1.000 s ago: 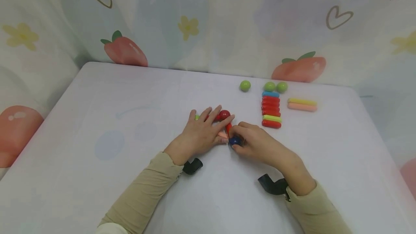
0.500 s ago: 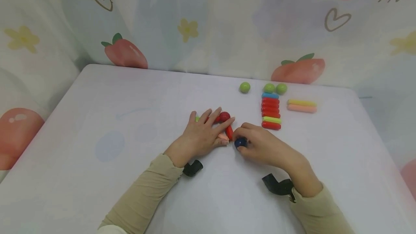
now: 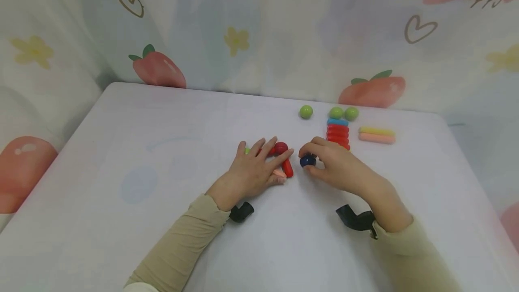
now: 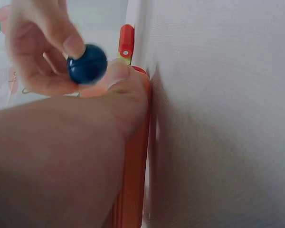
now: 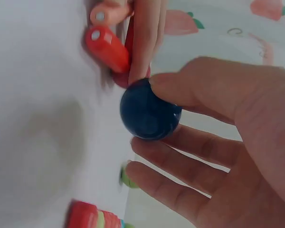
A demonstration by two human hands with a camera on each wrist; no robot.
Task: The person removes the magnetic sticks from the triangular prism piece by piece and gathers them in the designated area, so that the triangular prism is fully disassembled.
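My right hand (image 3: 344,168) pinches a glossy dark blue ball (image 3: 307,160) between thumb and fingers, with its shadow on the table below; the ball shows large in the right wrist view. My left hand (image 3: 248,172) rests with spread fingers over a small group of toy rods and balls, hiding much of it. Visible there are a red ball (image 3: 281,148), a red rod (image 3: 288,168) with a pale dot on its free end (image 5: 96,34), and a peach rod (image 3: 279,173) by the thumb. A bit of a green ball (image 3: 247,151) peeks out between the left fingers.
Beyond my right hand lies a stack of rods, red (image 3: 338,133) with a blue one (image 3: 338,122) at the far end. Several green balls (image 3: 306,111) sit near the table's back edge. A yellow rod (image 3: 377,131) and another peach rod (image 3: 377,138) lie farther right.
My right hand has drawn the blue ball away from the end of the red rod, rightward and a little farther back. The left hand has stayed in place.
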